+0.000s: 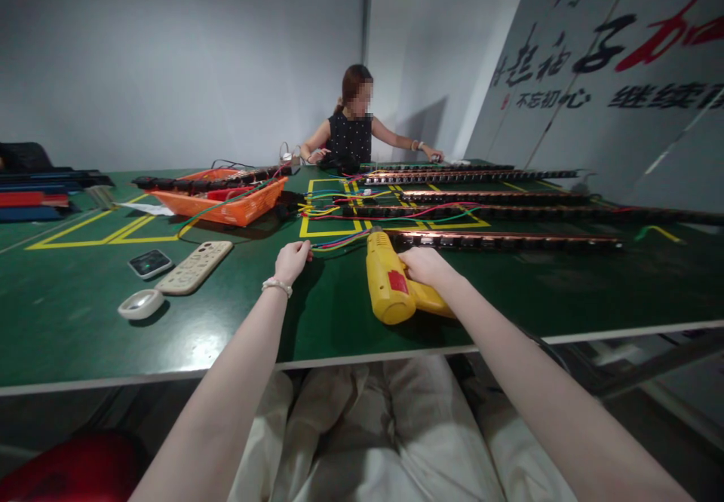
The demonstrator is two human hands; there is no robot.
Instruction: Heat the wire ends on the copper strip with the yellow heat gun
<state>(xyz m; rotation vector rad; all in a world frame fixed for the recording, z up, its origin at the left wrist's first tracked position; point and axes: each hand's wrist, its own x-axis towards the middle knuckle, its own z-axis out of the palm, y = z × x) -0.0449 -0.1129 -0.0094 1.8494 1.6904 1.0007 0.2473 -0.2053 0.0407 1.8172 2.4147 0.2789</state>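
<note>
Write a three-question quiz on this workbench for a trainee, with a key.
1. Multiple choice: what does the right hand grip?
A) a phone
B) a yellow gun-shaped tool
C) a blue folder
2. True or false: the orange basket stands on the floor.
3. Fill in: the left hand pinches thin coloured ____.

Key:
1. B
2. False; it stands on the green table.
3. wires

Worn on the person's head, the one camera looks forward and down across the desk (566,298). The lap (367,442) lies near, at the bottom; the left hand (292,261) and right hand (425,266) are midway; the co-worker (349,139) and back wall (197,50) are farthest off.
</note>
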